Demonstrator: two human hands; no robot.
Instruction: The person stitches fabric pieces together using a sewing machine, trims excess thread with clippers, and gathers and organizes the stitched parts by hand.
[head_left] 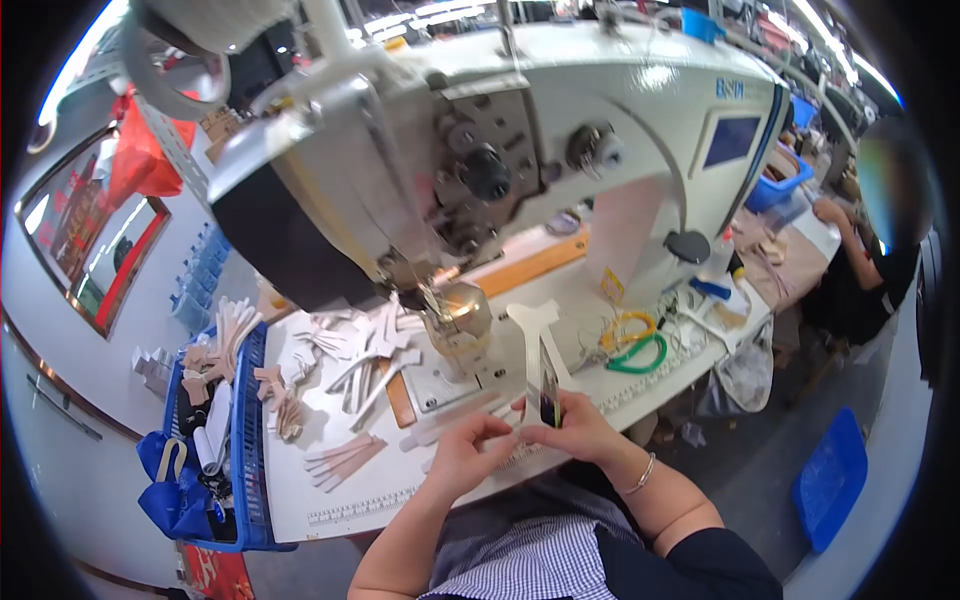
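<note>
In front of the sewing machine, my right hand (585, 432) is closed around what look like thread snips (549, 398), their dark metal part pointing up. A pale Y-shaped strap piece (535, 330) rises from the same hand, its wide end toward the machine. My left hand (472, 452) is close beside it with fingers curled and fingertips pinched; what lies between them is hidden. Pale cut strips (343, 460) are fanned on the table left of my left hand. The machine's needle area (450, 310) stands just beyond both hands.
The sewing machine (640, 100) fills the far side of the table. Heaped white strips (370, 345) lie left of the needle. Green-handled scissors (640, 355) lie at right. A blue basket (250, 440) stands at the left edge. Another person (870, 230) sits far right.
</note>
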